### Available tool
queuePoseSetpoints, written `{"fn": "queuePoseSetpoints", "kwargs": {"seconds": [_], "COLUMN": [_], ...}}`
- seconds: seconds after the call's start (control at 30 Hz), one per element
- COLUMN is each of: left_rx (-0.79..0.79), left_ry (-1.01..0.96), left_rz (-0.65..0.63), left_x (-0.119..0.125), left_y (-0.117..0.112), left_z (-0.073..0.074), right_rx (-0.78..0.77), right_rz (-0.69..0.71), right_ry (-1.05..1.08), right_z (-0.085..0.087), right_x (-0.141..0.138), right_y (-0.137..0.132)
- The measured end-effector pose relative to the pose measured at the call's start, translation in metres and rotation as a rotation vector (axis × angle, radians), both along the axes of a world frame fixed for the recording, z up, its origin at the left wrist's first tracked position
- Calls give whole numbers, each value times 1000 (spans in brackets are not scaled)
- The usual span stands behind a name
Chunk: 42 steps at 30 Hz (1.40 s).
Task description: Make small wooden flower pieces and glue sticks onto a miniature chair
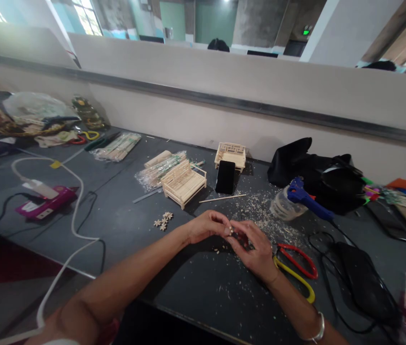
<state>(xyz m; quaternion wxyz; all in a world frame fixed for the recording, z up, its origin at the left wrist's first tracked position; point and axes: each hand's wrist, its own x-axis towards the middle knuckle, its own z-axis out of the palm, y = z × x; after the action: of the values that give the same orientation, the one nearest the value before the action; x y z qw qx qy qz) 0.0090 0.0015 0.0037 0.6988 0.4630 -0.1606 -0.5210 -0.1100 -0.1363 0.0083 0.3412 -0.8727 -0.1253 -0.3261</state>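
Observation:
My left hand (212,224) and my right hand (255,244) meet over the near part of the dark table. Between their fingertips is a small pale wooden piece (231,231), partly covered by the fingers, and both hands are closed on it. To the left lies a small pile of wooden flowers (163,221). Beyond my left hand stands a miniature bamboo bench (184,183). Farther back is a second miniature bamboo seat (231,155) with a lattice back, and a black phone (225,176) leans against it. A thin bamboo stick (222,198) lies in front.
Red-and-yellow-handled scissors (298,270) lie beside my right forearm. A blue glue gun (305,197) rests on a clear plastic cup (284,206), amid wood crumbs. Bagged sticks (162,167), a pink power strip (47,202) with cables, and a black bag (314,172) surround the work.

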Motion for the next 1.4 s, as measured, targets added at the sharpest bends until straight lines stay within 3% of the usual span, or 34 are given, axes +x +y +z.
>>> {"fn": "queuePoseSetpoints", "kwargs": {"seconds": [1.4], "left_rx": [-12], "left_ry": [-28], "left_rz": [-67], "left_x": [2], "left_y": [1], "left_z": [-5], "right_rx": [14], "right_rz": [-1], "right_ry": [19], "right_z": [-2], "right_x": [1], "right_y": [-1]}}
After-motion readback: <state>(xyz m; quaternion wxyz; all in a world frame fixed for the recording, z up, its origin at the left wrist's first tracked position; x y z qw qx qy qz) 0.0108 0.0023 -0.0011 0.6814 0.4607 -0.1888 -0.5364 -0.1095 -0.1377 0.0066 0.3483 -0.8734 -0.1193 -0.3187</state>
